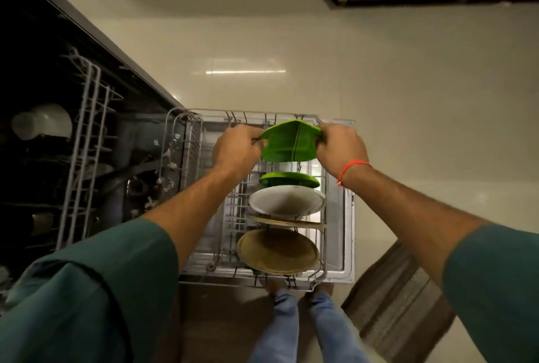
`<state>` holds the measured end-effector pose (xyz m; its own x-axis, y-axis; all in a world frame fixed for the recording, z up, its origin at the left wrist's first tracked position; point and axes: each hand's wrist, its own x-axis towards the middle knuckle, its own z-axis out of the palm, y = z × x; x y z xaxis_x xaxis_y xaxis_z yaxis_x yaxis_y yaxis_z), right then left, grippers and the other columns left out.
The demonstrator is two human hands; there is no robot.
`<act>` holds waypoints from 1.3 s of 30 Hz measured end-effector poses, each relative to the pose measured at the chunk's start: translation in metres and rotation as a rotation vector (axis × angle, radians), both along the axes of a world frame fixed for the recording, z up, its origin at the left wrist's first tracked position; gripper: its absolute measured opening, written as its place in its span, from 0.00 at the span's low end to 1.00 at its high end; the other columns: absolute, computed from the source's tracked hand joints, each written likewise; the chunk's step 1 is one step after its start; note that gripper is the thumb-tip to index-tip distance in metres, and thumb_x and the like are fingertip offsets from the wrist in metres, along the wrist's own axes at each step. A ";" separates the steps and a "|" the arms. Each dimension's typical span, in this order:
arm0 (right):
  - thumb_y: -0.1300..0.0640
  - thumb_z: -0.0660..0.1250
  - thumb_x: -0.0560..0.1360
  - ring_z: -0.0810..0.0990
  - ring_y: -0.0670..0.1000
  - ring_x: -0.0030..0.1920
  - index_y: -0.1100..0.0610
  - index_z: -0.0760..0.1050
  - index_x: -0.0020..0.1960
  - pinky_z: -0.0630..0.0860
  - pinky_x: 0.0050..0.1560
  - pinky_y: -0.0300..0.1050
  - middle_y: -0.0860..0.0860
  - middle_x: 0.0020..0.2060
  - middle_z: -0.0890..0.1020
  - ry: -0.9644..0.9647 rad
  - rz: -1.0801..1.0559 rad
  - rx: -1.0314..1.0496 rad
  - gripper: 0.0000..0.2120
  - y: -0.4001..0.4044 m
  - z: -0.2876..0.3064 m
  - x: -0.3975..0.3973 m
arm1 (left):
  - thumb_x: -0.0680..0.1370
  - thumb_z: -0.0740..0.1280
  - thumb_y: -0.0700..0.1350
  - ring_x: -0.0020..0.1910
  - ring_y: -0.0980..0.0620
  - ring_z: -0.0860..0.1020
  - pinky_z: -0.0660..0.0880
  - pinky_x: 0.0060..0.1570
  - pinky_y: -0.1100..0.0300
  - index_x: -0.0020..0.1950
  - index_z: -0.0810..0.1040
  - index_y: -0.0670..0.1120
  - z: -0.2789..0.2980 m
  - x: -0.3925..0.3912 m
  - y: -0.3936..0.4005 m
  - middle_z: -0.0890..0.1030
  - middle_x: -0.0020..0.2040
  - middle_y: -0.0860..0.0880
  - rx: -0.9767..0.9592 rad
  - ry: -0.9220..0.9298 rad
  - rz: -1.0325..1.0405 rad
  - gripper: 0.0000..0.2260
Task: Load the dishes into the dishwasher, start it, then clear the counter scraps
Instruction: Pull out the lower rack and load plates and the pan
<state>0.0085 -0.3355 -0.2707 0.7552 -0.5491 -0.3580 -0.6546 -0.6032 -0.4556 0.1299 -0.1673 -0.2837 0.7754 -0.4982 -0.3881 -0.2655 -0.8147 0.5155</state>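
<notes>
Over the far end of the pulled-out grey wire dishwasher rack (335, 270), the left hand (237, 149) and right hand (339, 145) pinch opposite edges of a green leaf-shaped plate (287, 143), fingers clamped on it, its long axis running left to right. Below stand another green plate (288, 179), a white plate (287, 200) and a tan round plate (277, 251), all on edge.

No writing, label, brand mark, number or sign can be read anywhere in the head view. The green plate (288, 143), the other plates standing in the dishwasher rack (335, 272) and the dishwasher's dark interior (43, 85) all show plain surfaces without legible lettering.
</notes>
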 end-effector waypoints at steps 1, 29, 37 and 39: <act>0.61 0.60 0.77 0.81 0.63 0.49 0.52 0.82 0.54 0.75 0.44 0.49 0.58 0.46 0.84 0.009 0.009 0.008 0.13 0.002 -0.018 0.000 | 0.80 0.70 0.49 0.33 0.53 0.78 0.76 0.35 0.57 0.54 0.86 0.53 -0.019 -0.001 0.002 0.81 0.33 0.55 0.011 0.008 0.003 0.07; 0.63 0.61 0.82 0.81 0.58 0.46 0.58 0.80 0.61 0.80 0.56 0.52 0.57 0.44 0.82 0.226 0.015 0.220 0.12 0.001 -0.136 0.010 | 0.81 0.69 0.49 0.41 0.50 0.80 0.81 0.47 0.49 0.56 0.85 0.52 -0.149 0.005 0.001 0.82 0.40 0.53 0.146 0.048 -0.080 0.07; 0.58 0.63 0.82 0.79 0.61 0.59 0.53 0.69 0.75 0.76 0.63 0.55 0.59 0.61 0.80 0.254 -0.026 0.282 0.22 0.003 -0.144 -0.001 | 0.82 0.66 0.48 0.51 0.51 0.82 0.80 0.56 0.50 0.66 0.80 0.51 -0.153 0.000 0.000 0.85 0.53 0.51 0.123 0.127 -0.055 0.13; 0.56 0.65 0.81 0.77 0.62 0.65 0.51 0.63 0.78 0.73 0.67 0.55 0.59 0.67 0.77 0.243 -0.040 0.292 0.27 0.002 -0.141 -0.002 | 0.82 0.67 0.47 0.56 0.51 0.81 0.79 0.60 0.50 0.70 0.77 0.50 -0.148 -0.002 0.000 0.84 0.60 0.50 0.100 0.161 -0.024 0.16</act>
